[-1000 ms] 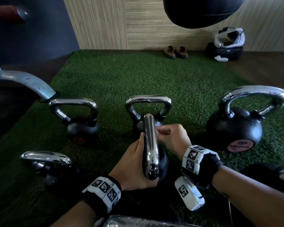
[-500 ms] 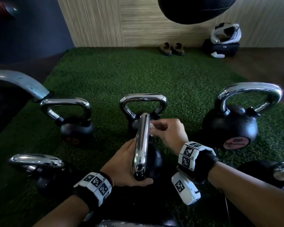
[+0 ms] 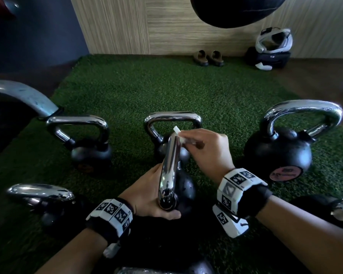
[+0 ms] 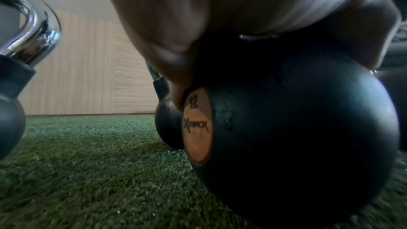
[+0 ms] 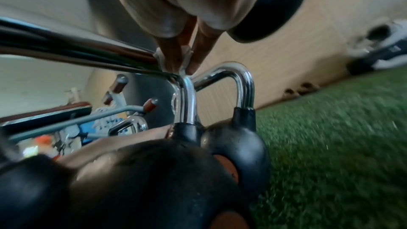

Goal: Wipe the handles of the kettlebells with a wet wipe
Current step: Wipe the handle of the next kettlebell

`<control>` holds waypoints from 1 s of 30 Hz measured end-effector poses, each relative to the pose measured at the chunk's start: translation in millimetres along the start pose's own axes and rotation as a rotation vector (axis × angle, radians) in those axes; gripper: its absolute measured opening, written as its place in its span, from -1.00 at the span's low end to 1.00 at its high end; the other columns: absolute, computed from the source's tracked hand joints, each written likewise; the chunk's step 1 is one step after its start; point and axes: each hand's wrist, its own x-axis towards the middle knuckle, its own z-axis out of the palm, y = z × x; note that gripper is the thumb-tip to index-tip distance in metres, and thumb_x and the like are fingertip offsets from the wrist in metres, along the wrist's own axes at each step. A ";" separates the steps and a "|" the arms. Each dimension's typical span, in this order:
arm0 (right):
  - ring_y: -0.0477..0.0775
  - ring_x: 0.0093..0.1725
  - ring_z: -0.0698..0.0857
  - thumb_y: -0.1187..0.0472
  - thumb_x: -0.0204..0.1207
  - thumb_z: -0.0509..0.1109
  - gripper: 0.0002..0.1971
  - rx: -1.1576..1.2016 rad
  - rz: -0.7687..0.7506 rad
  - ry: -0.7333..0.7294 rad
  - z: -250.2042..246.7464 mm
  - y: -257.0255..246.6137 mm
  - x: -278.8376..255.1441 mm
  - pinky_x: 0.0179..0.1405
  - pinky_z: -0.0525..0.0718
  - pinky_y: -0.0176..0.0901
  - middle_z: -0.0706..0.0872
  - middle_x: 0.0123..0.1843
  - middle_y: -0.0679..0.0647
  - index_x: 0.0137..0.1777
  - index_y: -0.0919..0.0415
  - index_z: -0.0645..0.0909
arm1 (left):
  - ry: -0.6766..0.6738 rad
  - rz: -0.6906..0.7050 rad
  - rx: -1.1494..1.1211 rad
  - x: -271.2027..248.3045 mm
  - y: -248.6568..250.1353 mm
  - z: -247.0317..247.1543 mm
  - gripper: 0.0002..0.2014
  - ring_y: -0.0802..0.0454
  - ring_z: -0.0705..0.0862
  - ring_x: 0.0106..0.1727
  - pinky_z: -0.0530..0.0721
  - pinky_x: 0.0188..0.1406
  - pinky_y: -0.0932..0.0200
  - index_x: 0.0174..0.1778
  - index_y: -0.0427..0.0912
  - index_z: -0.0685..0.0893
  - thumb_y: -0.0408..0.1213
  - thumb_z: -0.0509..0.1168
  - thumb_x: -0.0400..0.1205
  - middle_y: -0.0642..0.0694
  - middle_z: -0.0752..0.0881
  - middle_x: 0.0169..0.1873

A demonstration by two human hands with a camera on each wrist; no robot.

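The person is kneeling or bending over a green grass mat (image 3: 166,91) with many kettlebells on it. The nearest kettlebell (image 3: 183,191) is black and round, with a shiny silver handle (image 3: 169,167) pointing away from the person. In the left wrist view its round label is showing the number 12.

The left hand (image 3: 147,196) is holding the kettlebell low down, beside the near end of the handle. Its thumb is lying across under the near end of the handle, and the other fingers are hidden behind the ball, so how far they are curling cannot be told.

The right hand (image 3: 204,149) is at the far end of the handle. Its fingers (image 5: 174,57) are pinching a small white wet wipe (image 3: 179,135) and pressing it against the top of the handle. A corner of the wipe is sticking up past the fingertips.

Another kettlebell (image 3: 173,123) is standing just behind the one being held. A smaller one (image 3: 91,153) is standing to the left, and a big one (image 3: 279,153) is standing to the right. One more (image 3: 42,194) is sitting at the near left.

By the wooden wall, a pair of brown shoes (image 3: 208,57) is sitting at the edge of the mat. A white headset (image 3: 273,39) is resting on top of a dark bag (image 3: 267,56). What is inside the bag cannot be seen.
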 end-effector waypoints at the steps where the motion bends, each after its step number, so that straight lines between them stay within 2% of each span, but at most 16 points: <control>1: -0.16 0.02 0.85 0.47 0.42 0.63 -0.71 -0.022 -0.089 0.002 -2.9 -3.1 -5.5 0.16 0.74 -0.43 0.90 0.06 0.01 0.10 0.19 0.88 | 0.000 0.008 0.009 0.7 0.0 -0.9 0.04 0.26 0.47 0.52 0.50 0.59 0.06 0.60 0.11 0.36 0.15 0.74 0.25 0.23 0.51 0.43; 4: -0.14 0.07 0.84 0.49 0.40 0.62 -0.69 -0.055 -0.230 -0.052 -12.9 -8.3 -12.1 0.27 0.71 -0.38 0.90 0.09 0.04 0.11 0.20 0.88 | -0.024 0.023 0.003 4.0 -1.8 -2.7 -0.05 0.22 0.53 0.49 0.53 0.56 0.10 0.53 0.08 0.45 0.12 0.75 0.26 0.15 0.57 0.40; 7: -0.11 -0.01 0.84 0.44 0.43 0.63 -0.71 -0.047 -0.174 -0.126 -19.4 -7.4 3.8 0.10 0.80 -0.26 0.89 0.08 0.04 0.14 0.20 0.86 | -0.063 0.023 -0.004 9.4 -3.3 -5.2 -0.11 0.14 0.58 0.46 0.56 0.53 0.01 0.48 0.05 0.51 0.09 0.75 0.27 0.09 0.62 0.37; 9: -0.10 -0.03 0.83 0.42 0.43 0.64 -0.72 -0.055 -0.186 -0.148 -20.2 -8.7 8.7 0.07 0.79 -0.30 0.88 0.06 0.04 0.13 0.21 0.86 | -0.068 0.033 -0.018 13.4 -4.9 -7.4 -0.12 0.12 0.57 0.49 0.53 0.57 0.02 0.48 0.05 0.52 0.06 0.76 0.27 0.08 0.62 0.39; 11: -0.15 -0.02 0.82 0.43 0.42 0.65 -0.71 -0.058 -0.238 -0.164 -21.8 -14.2 1.5 0.12 0.74 -0.44 0.87 0.06 0.03 0.12 0.21 0.86 | -0.064 0.034 -0.034 16.7 -7.6 -9.1 -0.10 0.22 0.52 0.51 0.45 0.59 0.28 0.47 0.19 0.46 0.01 0.78 0.27 0.19 0.57 0.42; 13: -0.17 0.02 0.82 0.43 0.42 0.65 -0.72 -0.009 -0.275 -0.190 -24.7 -22.6 -11.2 0.17 0.72 -0.42 0.87 0.06 0.02 0.11 0.21 0.87 | -0.055 0.027 -0.057 18.4 -10.1 -11.2 -0.08 0.38 0.47 0.49 0.34 0.49 0.56 0.40 0.37 0.36 -0.04 0.79 0.26 0.35 0.49 0.43; 15: -0.18 0.04 0.82 0.40 0.43 0.65 -0.75 0.035 -0.299 -0.223 -25.7 -28.4 -15.8 0.16 0.71 -0.41 0.87 0.06 0.01 0.10 0.22 0.88 | -0.049 0.017 -0.079 18.2 -12.5 -12.2 -0.06 0.49 0.45 0.46 0.33 0.47 0.58 0.36 0.44 0.32 -0.08 0.80 0.24 0.37 0.47 0.44; 16: -0.20 0.01 0.81 0.38 0.43 0.66 -0.76 0.050 -0.293 -0.242 -26.0 -29.1 -12.2 0.12 0.70 -0.45 0.86 0.04 0.01 0.09 0.21 0.88 | -0.046 0.017 -0.084 17.4 -13.1 -12.3 -0.05 0.46 0.46 0.47 0.34 0.50 0.54 0.36 0.42 0.32 -0.09 0.81 0.23 0.30 0.49 0.45; 19: -0.18 -0.09 0.78 0.32 0.38 0.70 -0.76 0.079 -0.205 -0.264 -27.6 -26.8 0.9 -0.03 0.68 -0.48 0.83 -0.03 -0.03 0.05 0.17 0.90 | -0.034 0.016 -0.097 18.5 -14.5 -12.7 0.02 0.22 0.47 0.56 0.41 0.66 0.19 0.48 0.27 0.34 0.01 0.81 0.19 0.09 0.52 0.52; 21: -0.20 -0.18 0.76 0.29 0.34 0.74 -0.77 0.122 -0.094 -0.258 -26.0 -27.6 -3.7 -0.13 0.64 -0.47 0.81 -0.11 -0.10 0.00 0.14 0.91 | -0.032 0.061 -0.095 23.1 -18.8 -12.5 0.06 0.17 0.46 0.61 0.42 0.68 0.01 0.58 0.16 0.40 0.13 0.77 0.18 0.10 0.52 0.56; 23: -0.23 -0.23 0.76 0.28 0.29 0.77 -0.78 0.237 0.054 -0.266 -21.9 -30.8 -15.5 -0.14 0.65 -0.43 0.81 -0.18 -0.12 -0.06 0.12 0.91 | -0.059 0.096 -0.094 26.9 -21.6 -12.7 -0.03 0.26 0.46 0.60 0.40 0.67 0.12 0.55 0.29 0.46 0.09 0.77 0.22 0.25 0.54 0.53; 24: -0.18 -0.21 0.81 0.29 0.27 0.78 -0.78 0.327 0.130 -0.276 -19.8 -32.8 -20.3 -0.09 0.74 -0.29 0.84 -0.19 -0.08 -0.10 0.12 0.90 | -0.069 0.103 -0.091 28.1 -22.5 -12.6 -0.09 0.33 0.47 0.57 0.40 0.65 0.20 0.50 0.32 0.51 0.04 0.78 0.25 0.34 0.54 0.50; 26: 0.10 -0.12 0.89 0.33 0.24 0.79 -0.77 0.461 0.252 -0.289 -16.1 -33.7 -23.1 0.04 0.87 0.09 0.90 -0.18 0.06 -0.14 0.17 0.86 | -0.066 0.113 -0.093 30.1 -25.3 -12.3 -0.13 0.37 0.47 0.55 0.39 0.62 0.28 0.51 0.18 0.57 -0.02 0.78 0.27 0.33 0.56 0.48; 27: 0.16 -0.12 0.89 0.37 0.23 0.79 -0.76 0.491 0.287 -0.294 -14.2 -31.8 -22.7 0.06 0.87 0.17 0.90 -0.18 0.12 -0.16 0.18 0.84 | -0.065 0.113 -0.104 31.0 -27.1 -12.2 -0.12 0.33 0.49 0.56 0.40 0.61 0.28 0.52 0.11 0.58 -0.02 0.78 0.28 0.26 0.58 0.49; 28: 0.16 -0.14 0.89 0.39 0.22 0.78 -0.76 0.507 0.310 -0.301 -11.7 -29.1 -22.8 0.06 0.87 0.18 0.90 -0.19 0.16 -0.17 0.19 0.83 | -0.068 0.106 -0.122 31.1 -28.2 -12.5 -0.14 0.29 0.52 0.54 0.43 0.59 0.26 0.50 0.10 0.60 0.00 0.77 0.27 0.23 0.61 0.47; 30: 0.14 -0.16 0.87 0.40 0.21 0.79 -0.75 0.505 0.340 -0.328 -6.8 -25.0 -27.6 0.05 0.86 0.15 0.90 -0.19 0.16 -0.19 0.19 0.83 | -0.094 0.065 -0.148 31.2 -28.3 -12.9 -0.30 0.27 0.64 0.41 0.54 0.49 0.22 0.33 0.18 0.68 0.05 0.75 0.27 0.27 0.71 0.30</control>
